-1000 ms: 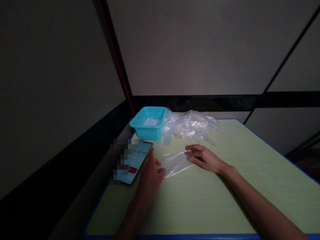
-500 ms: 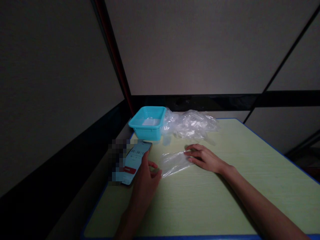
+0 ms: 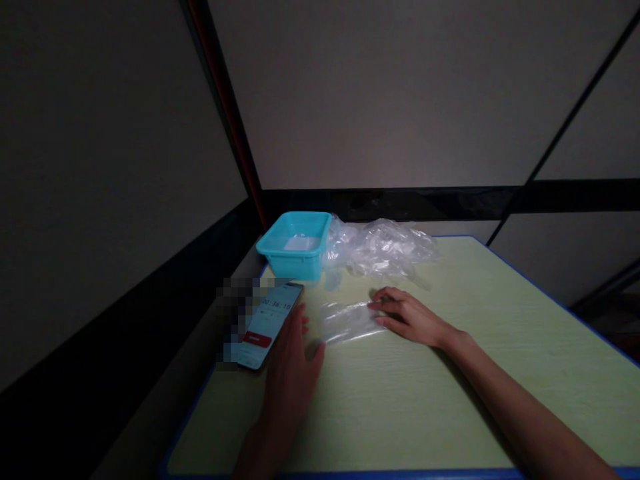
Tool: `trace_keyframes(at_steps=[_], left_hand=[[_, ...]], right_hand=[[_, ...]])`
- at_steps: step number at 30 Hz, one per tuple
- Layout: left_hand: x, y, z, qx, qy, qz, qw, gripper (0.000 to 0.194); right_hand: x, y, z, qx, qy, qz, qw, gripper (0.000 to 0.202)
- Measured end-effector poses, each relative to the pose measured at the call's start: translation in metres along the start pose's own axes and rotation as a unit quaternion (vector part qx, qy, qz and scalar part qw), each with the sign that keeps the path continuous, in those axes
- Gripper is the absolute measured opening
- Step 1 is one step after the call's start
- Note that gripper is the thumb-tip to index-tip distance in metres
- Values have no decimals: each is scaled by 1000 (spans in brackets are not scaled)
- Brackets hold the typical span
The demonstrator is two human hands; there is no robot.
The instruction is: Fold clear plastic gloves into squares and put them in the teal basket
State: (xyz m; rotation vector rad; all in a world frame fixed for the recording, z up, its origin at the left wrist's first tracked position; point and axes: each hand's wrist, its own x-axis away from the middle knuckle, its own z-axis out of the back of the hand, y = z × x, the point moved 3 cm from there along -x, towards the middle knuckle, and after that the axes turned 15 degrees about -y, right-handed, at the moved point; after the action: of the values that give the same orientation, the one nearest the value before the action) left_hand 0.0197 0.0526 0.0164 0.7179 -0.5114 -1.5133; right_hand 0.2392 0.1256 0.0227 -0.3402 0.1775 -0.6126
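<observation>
A clear plastic bag (image 3: 347, 323) lies flat on the table in the middle of the head view. My right hand (image 3: 406, 317) rests at its right end, fingertips on the film and fingers spread. At the bag's left near corner is the thumb of my left hand (image 3: 293, 360); the other fingers stretch forward, apart from the thumb. That hand is open, between the bag and a phone (image 3: 270, 327) with a running timer. Whether the left thumb touches the film, I cannot tell.
A turquoise plastic basket (image 3: 295, 267) stands at the back left with something whitish inside. Beside it lies a heap of crumpled clear plastic bags (image 3: 390, 247). The pale table (image 3: 450, 413) has a blue edge; walls rise behind it and to its left.
My left fingers have opened from a pinch near the bag's left corner and stretched forward. The bag's left end has shifted and lies flatter. My right hand stays in place.
</observation>
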Motion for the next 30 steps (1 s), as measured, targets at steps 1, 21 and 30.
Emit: trace_keyframes(at_steps=[1,21,30], left_hand=[[1,1,0,-6,6,-8,1000,56],[2,4,-9,-99,-11,-64,993,51],[19,12,-5,-114,-117,-202,966,49]], right_hand=[[0,-1,1,-12,1,-1,1000,33],[-3,-20,-10,-398,-50,-13,916,8],[31,-39,-10,-115,-24,92,989,19]])
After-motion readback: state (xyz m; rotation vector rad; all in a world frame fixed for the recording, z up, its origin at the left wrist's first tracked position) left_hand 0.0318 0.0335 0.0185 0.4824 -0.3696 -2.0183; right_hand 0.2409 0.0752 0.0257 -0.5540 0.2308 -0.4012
